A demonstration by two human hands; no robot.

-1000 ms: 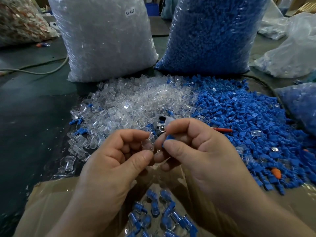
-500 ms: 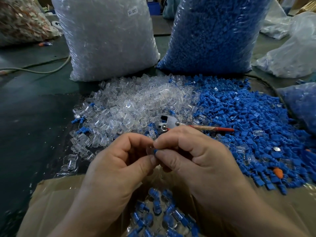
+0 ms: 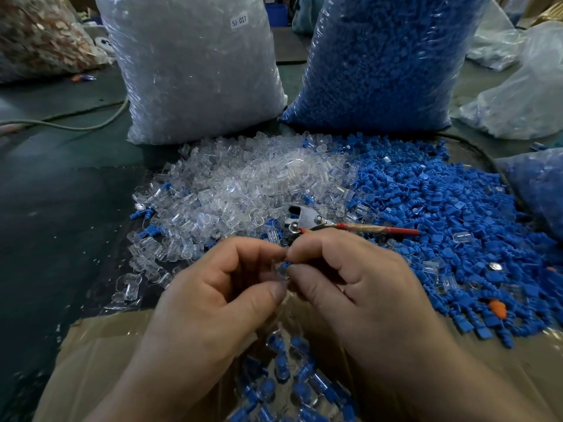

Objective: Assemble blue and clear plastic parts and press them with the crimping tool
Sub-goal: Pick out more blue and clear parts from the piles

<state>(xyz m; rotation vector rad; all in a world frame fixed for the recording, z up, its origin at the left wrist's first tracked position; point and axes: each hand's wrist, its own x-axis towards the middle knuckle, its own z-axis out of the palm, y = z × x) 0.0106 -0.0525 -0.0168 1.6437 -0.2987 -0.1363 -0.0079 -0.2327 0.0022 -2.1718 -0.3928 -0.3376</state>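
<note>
Left hand [image 3: 213, 300] pinches clear part [image 3: 278, 273], right hand [image 3: 350, 287] pinches blue part [image 3: 287, 265]. Push blue part in straight, seat fully, then reach for crimping tool [image 3: 307, 222] just behind.

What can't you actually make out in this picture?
Head view only:
- Clear part: mostly hidden by the fingertips of the left hand; how far the blue part sits in it is unclear.
- Crimping tool: its near side is covered by the right hand.
- Cardboard box: cut off by the bottom edge, contents largely behind both hands.
- Far-left bag: cropped, contents too blurred to name.
</note>
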